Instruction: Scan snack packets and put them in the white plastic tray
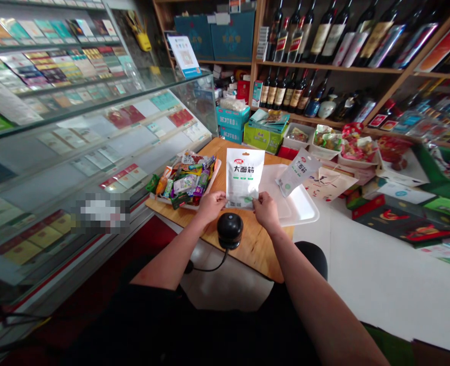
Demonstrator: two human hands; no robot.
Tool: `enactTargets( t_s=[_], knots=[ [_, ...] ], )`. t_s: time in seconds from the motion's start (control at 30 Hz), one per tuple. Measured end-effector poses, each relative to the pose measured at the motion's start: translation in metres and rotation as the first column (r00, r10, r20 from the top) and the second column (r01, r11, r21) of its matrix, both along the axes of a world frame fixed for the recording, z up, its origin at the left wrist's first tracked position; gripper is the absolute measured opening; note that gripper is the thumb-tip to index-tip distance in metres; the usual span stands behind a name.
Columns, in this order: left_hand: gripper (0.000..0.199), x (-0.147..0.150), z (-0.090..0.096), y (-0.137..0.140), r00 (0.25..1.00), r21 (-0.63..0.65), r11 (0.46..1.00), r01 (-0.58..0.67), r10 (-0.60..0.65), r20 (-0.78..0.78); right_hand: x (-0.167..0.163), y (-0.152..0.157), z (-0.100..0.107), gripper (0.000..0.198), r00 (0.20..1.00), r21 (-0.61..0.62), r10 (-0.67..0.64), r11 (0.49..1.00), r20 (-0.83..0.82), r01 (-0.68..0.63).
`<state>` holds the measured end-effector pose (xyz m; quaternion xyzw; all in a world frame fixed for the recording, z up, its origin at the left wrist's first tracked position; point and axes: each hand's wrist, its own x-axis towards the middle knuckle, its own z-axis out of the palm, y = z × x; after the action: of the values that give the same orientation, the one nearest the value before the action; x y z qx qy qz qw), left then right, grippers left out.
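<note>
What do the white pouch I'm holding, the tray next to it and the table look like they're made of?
Pouch: probably plastic film, printed, slightly glossy, held upright by both hands. Tray: likely moulded plastic, smooth plain white with a rounded rim. Table: wood or wood veneer, visible grain.

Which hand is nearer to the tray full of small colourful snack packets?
Left. The left hand holds the lower left corner of the white snack bag, right beside the tray of small colourful snack packets. The right hand holds the bag's other corner, farther away.
</note>
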<state>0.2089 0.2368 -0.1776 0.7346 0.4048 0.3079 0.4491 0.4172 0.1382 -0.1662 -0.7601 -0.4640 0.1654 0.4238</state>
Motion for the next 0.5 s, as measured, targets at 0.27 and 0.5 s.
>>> enactTargets(
  t_s=[0.27,0.5],
  knots=[
    [0.019,0.002,-0.014,0.002,0.999,-0.027,1.0,-0.014,0.013,-0.031,-0.002,-0.005,0.003,0.01,0.999,-0.022,0.005,1.0,0.034,-0.004],
    [0.016,0.005,-0.001,0.002,0.997,0.077,0.996,-0.051,0.055,-0.059,0.002,-0.005,0.01,0.008,1.0,0.008,0.016,1.0,0.019,-0.016]
  ],
)
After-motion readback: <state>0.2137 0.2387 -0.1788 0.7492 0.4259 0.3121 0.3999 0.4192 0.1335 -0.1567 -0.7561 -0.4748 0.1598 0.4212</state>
